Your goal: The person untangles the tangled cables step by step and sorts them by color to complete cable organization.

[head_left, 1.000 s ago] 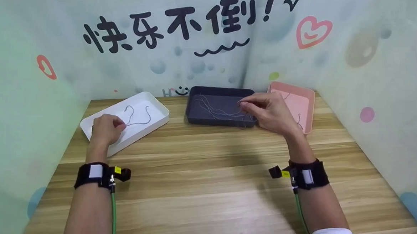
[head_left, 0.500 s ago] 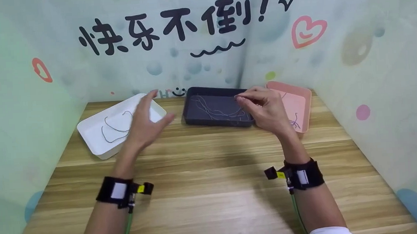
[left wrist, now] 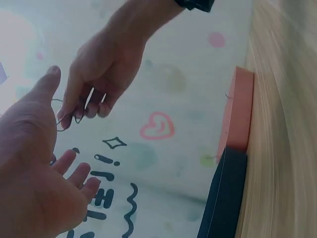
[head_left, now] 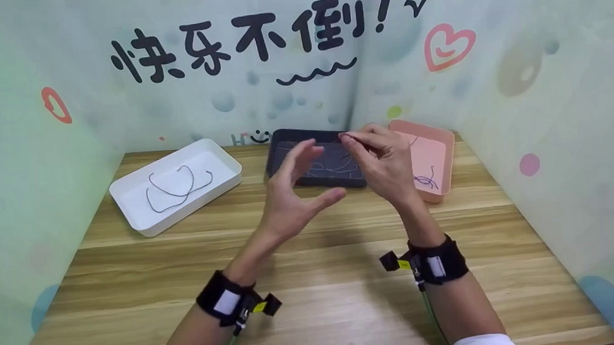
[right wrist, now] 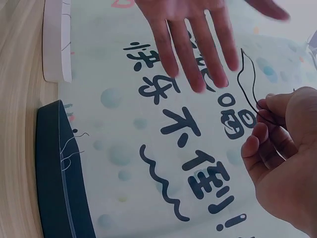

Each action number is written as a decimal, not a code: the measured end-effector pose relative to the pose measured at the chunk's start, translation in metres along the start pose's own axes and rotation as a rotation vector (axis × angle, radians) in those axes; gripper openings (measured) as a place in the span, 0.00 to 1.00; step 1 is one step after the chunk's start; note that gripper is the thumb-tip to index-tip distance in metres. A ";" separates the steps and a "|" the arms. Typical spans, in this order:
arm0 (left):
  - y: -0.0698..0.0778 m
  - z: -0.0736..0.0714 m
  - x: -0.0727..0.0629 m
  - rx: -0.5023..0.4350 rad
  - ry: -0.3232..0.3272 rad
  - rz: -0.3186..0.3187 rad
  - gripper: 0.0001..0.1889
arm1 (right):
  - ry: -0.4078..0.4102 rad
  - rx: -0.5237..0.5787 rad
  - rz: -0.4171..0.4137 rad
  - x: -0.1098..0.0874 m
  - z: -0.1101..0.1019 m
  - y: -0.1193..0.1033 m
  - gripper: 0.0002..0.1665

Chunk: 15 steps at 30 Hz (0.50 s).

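My right hand [head_left: 388, 163] pinches a thin dark string [right wrist: 238, 77] between thumb and fingertips, raised above the right end of the dark tray [head_left: 334, 183]. The string bends into a narrow loop beyond the fingertips in the right wrist view. Just left of it, my left hand [head_left: 293, 197] has its fingers and thumb spread apart and holds nothing. It covers part of the dark tray, where several pale strings [head_left: 333, 169] lie. In the left wrist view the left thumb overlaps one end of the held string's loop.
On the left stands a white tray [head_left: 198, 205] with a few dark strings [head_left: 184, 195] in it. A pink tray [head_left: 437, 198] with several dark strings [head_left: 426, 181] stands behind the right hand. A printed backdrop [head_left: 177, 111] rises behind the wooden table [head_left: 314, 319].
My left hand has let go of a string in the white tray and moved right, fingers spread, close to the right hand. The right hand keeps its pinch with little movement.
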<state>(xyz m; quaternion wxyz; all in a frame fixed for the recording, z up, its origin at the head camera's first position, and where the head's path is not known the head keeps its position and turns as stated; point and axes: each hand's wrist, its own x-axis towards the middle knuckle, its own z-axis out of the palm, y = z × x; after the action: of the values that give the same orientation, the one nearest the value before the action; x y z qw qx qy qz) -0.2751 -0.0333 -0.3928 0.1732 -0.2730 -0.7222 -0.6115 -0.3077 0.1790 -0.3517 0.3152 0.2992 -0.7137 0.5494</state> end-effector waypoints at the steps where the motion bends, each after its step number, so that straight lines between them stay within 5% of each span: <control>1: 0.002 0.004 0.000 -0.034 0.014 -0.019 0.46 | 0.005 0.004 -0.006 -0.001 0.001 -0.001 0.07; 7: 0.004 0.018 -0.002 -0.166 0.083 -0.028 0.12 | 0.006 0.033 -0.029 -0.002 0.002 -0.003 0.07; 15: 0.004 0.010 0.000 -0.179 0.151 0.019 0.08 | -0.047 0.063 0.037 -0.002 0.000 -0.002 0.08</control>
<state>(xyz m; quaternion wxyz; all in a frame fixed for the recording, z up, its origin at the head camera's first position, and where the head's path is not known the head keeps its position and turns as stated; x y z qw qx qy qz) -0.2718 -0.0229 -0.3911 0.2078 -0.2471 -0.6469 -0.6908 -0.3050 0.1784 -0.3524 0.2785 0.3085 -0.7085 0.5703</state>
